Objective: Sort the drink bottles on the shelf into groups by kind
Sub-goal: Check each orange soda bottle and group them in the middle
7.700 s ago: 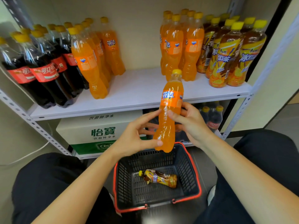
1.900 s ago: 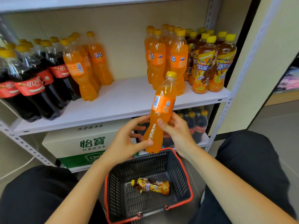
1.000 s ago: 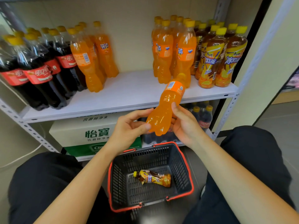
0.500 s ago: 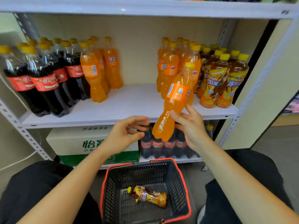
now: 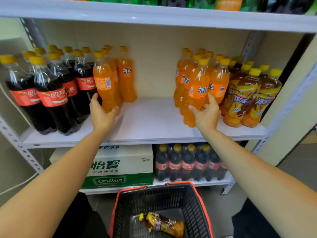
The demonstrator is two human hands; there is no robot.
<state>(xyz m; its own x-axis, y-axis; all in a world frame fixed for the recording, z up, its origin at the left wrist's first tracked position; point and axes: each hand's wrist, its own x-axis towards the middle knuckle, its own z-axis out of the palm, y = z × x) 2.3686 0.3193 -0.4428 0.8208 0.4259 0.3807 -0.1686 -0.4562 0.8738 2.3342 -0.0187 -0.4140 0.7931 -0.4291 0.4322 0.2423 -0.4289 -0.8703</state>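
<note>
The white shelf (image 5: 151, 121) is filling most of the view, with a second board running across above it. On the lower level a boxed water carton (image 5: 120, 165) is sitting beside a wrapped pack of cola (image 5: 188, 164). In front of that level a black basket (image 5: 154, 200) with a red rim is standing on the floor.

On the shelf, cola bottles (image 5: 49, 93) are standing in a cluster at the left end and iced tea bottles (image 5: 248, 98) are crowding the right end. Two sets of orange soda are standing between them. The left orange group (image 5: 127, 78) is touching the cola, and the right orange group (image 5: 183, 78) is pressing against the iced tea. A bare stretch of board is lying between the two groups.

The left hand (image 5: 101, 112) is cupping the lower body of the front left orange bottle (image 5: 103, 83), thumb on one side and fingers (image 5: 116, 109) curling round the other. The right hand (image 5: 207, 115) is gripping the front right orange bottle (image 5: 198, 86) low down, its fingers (image 5: 211, 100) wrapping the far side. That bottle is leaning slightly, and its base seems to be resting on the board, though the hand is partly hiding it.

A single iced tea bottle (image 5: 164, 224) is lying on its side in the basket.
</note>
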